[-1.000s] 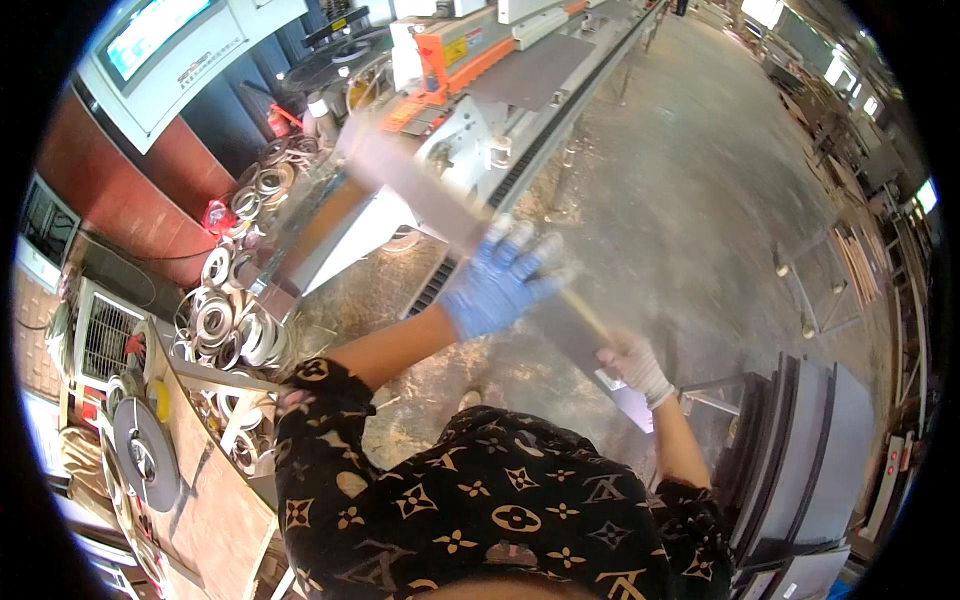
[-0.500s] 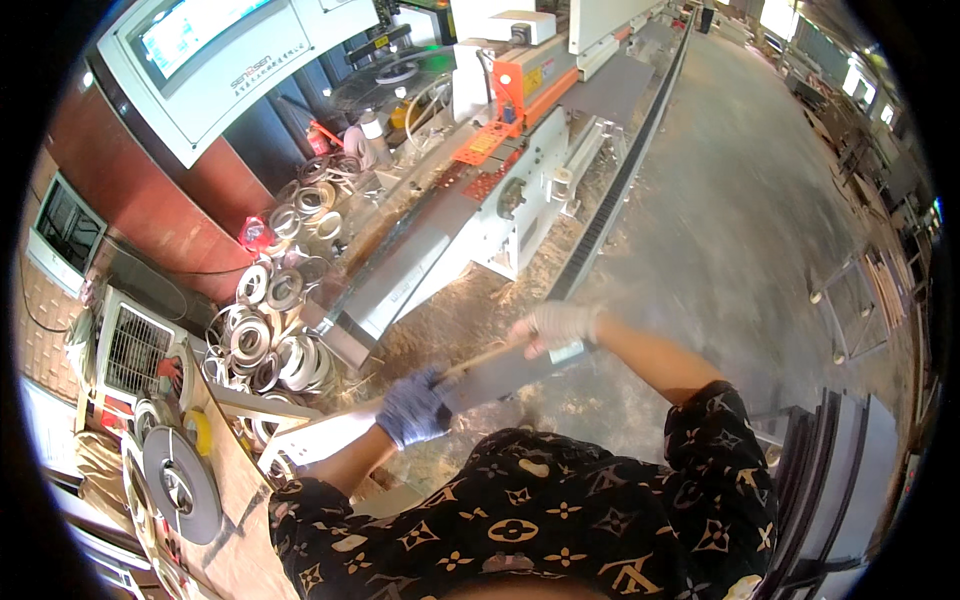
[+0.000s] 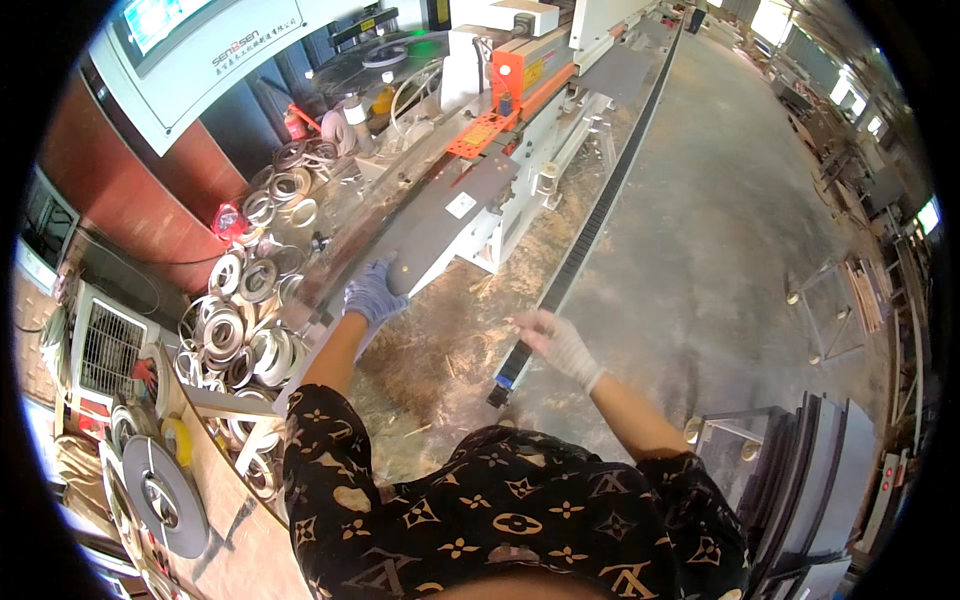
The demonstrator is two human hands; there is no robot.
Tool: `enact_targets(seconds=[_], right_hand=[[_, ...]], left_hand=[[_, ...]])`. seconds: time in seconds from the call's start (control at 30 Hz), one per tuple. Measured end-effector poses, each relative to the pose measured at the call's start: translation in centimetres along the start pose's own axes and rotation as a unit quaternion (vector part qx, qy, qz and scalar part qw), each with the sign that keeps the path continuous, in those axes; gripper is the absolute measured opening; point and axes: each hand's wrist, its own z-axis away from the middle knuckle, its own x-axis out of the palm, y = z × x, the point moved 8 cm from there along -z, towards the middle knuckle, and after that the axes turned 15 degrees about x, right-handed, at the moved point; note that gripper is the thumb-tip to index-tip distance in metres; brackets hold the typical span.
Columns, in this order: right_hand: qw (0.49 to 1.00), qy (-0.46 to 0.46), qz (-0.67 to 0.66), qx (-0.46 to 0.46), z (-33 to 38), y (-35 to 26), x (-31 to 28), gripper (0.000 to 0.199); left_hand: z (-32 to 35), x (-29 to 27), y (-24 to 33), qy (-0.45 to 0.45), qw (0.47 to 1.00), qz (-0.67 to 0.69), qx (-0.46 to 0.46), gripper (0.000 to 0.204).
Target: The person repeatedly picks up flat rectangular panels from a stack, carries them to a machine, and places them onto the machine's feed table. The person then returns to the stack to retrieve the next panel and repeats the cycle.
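Observation:
A long grey panel (image 3: 420,232) with a white label lies lengthwise on the bed of the machine, its far end near the orange guard (image 3: 483,133). My left hand (image 3: 374,293), in a blue-grey glove, grips the panel's right edge, with fingers spread over the top. Part of the panel's near end is hidden by my left forearm. In a white glove with bare fingertips, my right hand (image 3: 560,347) hovers right of the panel, not touching it. Its fingers are loosely bent and apart, and I see nothing in them.
Many rolls of edge banding (image 3: 225,335) lie left of the machine. A black segmented track (image 3: 585,250) runs along the floor to my right. Dark panels (image 3: 815,480) stand stacked at lower right. Nearer left is a wooden board (image 3: 225,500) beside a large grey roll (image 3: 165,495).
The panel has gone from across my front onto the machine bed, pointing away from me. My left hand has moved forward and left with it. My right hand has let go of the panel.

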Motion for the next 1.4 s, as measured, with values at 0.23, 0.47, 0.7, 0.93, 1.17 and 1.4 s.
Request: enact_targets(seconds=[0.23,0.47,0.7,0.93,1.17,1.4], right_hand=[[0.990,0.006,-0.133,0.049,1.4,2.3,-0.9,0.029],[0.997,-0.012,0.071,-0.040,-6.9,-4.4,5.1,0.046],[0.916,0.022,0.402,-0.006,-19.3,-10.7,16.9,0.085],[0.915,0.021,0.399,0.055,-20.7,-10.3,17.9,0.094],[0.918,0.054,0.388,0.059,-24.1,-9.7,14.7,0.095],[0.952,-0.004,0.305,0.030,-29.0,-9.1,8.9,0.086]], left_hand=[[-2.2,0.3,-2.4,0.186,0.974,-0.098,-0.088,0.075],[12.6,-0.5,-8.4,0.144,0.958,-0.193,-0.154,0.078],[18.3,0.8,-12.9,0.253,0.948,-0.124,-0.149,0.079],[17.2,1.8,-13.4,0.293,0.940,-0.087,-0.149,0.076],[12.2,0.9,-10.7,0.234,0.946,-0.123,-0.185,0.074],[5.0,0.5,-7.1,0.192,0.960,-0.117,-0.165,0.072]])
